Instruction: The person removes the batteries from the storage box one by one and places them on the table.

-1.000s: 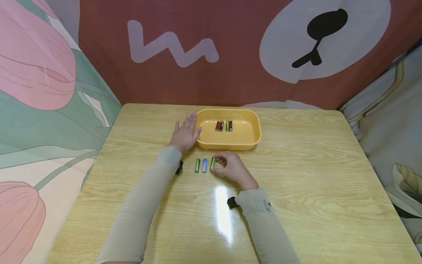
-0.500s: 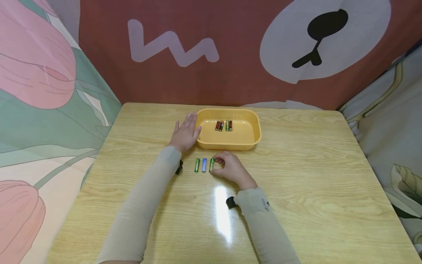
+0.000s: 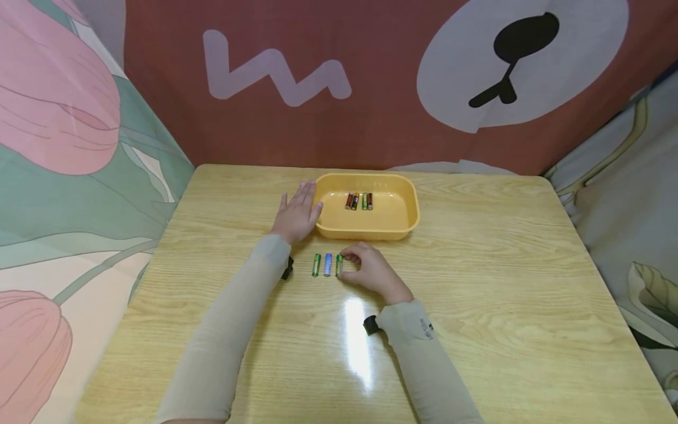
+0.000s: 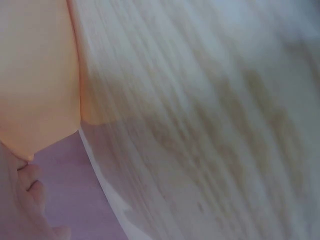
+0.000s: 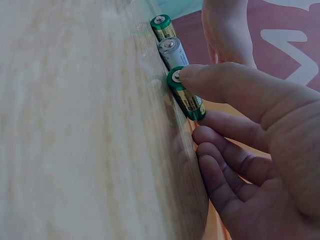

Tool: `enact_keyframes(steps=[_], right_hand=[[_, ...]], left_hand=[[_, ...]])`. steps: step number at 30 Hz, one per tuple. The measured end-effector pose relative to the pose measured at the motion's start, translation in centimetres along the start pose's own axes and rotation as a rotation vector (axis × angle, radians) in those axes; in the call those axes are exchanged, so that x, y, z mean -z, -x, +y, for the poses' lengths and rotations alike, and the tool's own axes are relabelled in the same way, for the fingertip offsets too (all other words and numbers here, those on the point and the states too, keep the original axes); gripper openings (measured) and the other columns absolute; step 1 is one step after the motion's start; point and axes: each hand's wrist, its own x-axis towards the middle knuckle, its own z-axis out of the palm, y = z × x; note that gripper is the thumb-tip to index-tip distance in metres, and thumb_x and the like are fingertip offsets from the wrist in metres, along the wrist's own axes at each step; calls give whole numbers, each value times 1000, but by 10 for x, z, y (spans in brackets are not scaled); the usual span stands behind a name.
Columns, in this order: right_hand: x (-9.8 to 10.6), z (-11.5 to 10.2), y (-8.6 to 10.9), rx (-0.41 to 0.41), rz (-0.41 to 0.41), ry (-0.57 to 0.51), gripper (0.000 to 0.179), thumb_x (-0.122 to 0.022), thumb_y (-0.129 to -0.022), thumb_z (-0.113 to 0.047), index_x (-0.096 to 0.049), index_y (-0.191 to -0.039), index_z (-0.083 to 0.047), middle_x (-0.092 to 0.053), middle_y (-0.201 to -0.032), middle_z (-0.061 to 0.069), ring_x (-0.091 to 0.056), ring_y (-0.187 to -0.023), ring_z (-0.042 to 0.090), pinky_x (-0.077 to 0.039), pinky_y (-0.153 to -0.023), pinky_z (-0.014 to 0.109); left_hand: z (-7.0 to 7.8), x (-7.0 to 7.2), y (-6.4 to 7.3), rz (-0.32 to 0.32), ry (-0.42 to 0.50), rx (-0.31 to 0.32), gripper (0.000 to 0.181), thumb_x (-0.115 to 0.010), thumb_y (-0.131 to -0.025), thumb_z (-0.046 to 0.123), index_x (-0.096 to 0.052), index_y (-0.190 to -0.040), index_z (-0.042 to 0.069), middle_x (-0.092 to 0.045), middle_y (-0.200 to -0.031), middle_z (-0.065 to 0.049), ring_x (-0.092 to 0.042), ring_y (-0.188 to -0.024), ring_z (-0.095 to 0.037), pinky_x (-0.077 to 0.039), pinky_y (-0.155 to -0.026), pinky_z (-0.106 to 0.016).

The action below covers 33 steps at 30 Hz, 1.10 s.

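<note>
A yellow plastic tray [image 3: 371,234] sits near the table's back edge with several small batteries [image 3: 355,201] inside. My left hand [image 3: 298,217] rests against its left side, fingers straight along the rim. In front of the tray three batteries lie in a row: a green battery [image 3: 316,265] on the left, a blue battery [image 3: 328,265] in the middle, and a green-and-gold battery [image 5: 189,100] on the right. Thumb and index finger of my right hand [image 3: 377,272] pinch that last one by its two ends. The other fingers curl beside it on the tabletop.
The wood-grain table [image 3: 503,282] spreads out around the tray, with a bright light reflection in front. A brown curtain [image 3: 318,135] with a cartoon print hangs behind. Flowered cloths [image 3: 69,224] hang at the left and right.
My right hand has shifted slightly left with the green-and-gold battery, which now stands straighter and closer to the blue one. The left hand and the tray have stayed in place.
</note>
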Motion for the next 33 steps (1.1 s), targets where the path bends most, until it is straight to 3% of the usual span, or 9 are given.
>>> enact_keyframes(steps=[7,23,33], right_hand=[[0,0,0,12,2,3,51,-86,-81,-19,-67,-125,-2,-62,-111,5,-58,-102,20,-51,-95,37],[1,-3,3,9,2,-30,54,-84,-83,-19,-64,-130,-2,-62,-116,6,-59,-107,22,-51,-99,39],[6,-8,2,24,53,-42,37,-73,-93,-20,-67,-126,-4,-65,-109,5,-61,-101,20,-53,-93,38]], left_hand=[[-1,0,-1,-1,7,-1,72,-11,-108,55,-3,-164,11,-7,-171,-5,1,-156,-17,-1,-124,-56],[-1,0,-1,-10,24,5,68,-18,-109,50,0,-164,13,-6,-171,-5,2,-156,-17,3,-124,-54],[0,0,0,-7,25,10,68,-17,-109,50,-2,-164,12,-5,-171,-3,1,-156,-17,0,-124,-55]])
